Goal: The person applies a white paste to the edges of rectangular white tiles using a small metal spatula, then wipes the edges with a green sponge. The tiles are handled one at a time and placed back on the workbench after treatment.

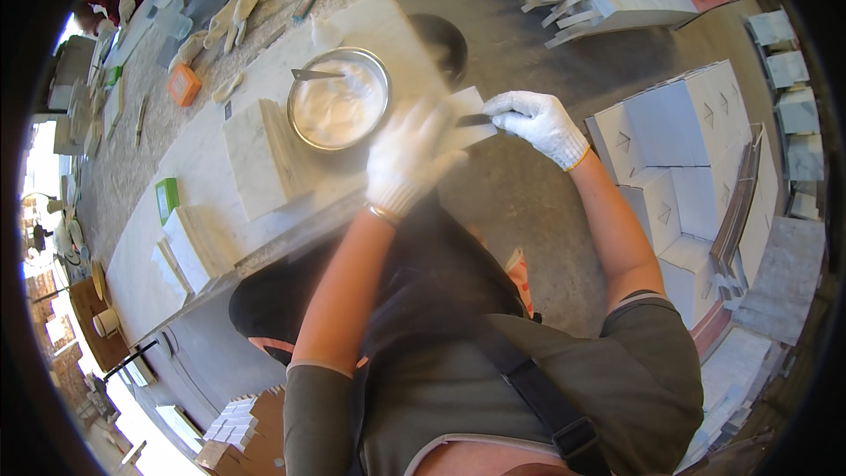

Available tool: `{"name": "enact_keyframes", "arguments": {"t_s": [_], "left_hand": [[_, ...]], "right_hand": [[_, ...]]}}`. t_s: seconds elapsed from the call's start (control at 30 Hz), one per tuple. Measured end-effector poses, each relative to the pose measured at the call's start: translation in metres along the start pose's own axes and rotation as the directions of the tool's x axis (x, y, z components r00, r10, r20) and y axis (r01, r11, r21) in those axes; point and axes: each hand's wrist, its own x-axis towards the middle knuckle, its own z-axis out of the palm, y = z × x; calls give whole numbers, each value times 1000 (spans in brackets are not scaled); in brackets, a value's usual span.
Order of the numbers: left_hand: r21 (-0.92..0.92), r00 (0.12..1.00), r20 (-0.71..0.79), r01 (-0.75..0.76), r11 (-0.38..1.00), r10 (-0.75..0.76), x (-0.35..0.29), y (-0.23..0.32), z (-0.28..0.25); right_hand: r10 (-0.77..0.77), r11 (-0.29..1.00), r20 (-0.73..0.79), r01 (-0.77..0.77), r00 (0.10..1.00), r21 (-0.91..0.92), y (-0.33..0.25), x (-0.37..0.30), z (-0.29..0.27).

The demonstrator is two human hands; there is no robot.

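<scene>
**Gloved hands on a small white tile, frame centre**

Left hand [407, 157] in white glove, blurred, just left of centre; fingers together, flat against the pale tile piece [467, 119]; grip itself can't tell through the blur; right hand [538, 123] in white glove, right of centre, fingers curled and pinching a dark thin blade tool [474, 120] laid on the tile; tile held above the bench edge, touching both hands. Metal bowl [339, 99] of white paste just left of the hands, upper centre, spatula [315, 75] resting in it; white marble slab [256, 157] beside the bowl, left; orange block [184, 85] upper left; stacked white tile boxes [679, 150] at right; dark round bucket [441, 42] above the hands.
</scene>
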Motion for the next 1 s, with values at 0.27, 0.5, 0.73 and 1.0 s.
{"name": "enact_keyframes", "arguments": {"t_s": [0.27, 0.5, 0.73, 1.0], "left_hand": [[-10, 1000, 2, -8, 1000, 8, 1, 0, 2], [40, 1000, 24, 8, 999, -9, 4, 6, 0], [52, 999, 0, -37, 998, 37, 6, 7, 2], [114, 994, 1, -110, 987, 111, 6, 3, 6]], "right_hand": [[98, 928, 27, -101, 995, 358, 8, -16, -14], [251, 701, -89, -117, 964, 704, 58, 3, 31], [207, 411, -107, 13, 972, 912, 78, 25, 73], [215, 162, 8, -43, 977, 986, 82, -10, 74]]}}
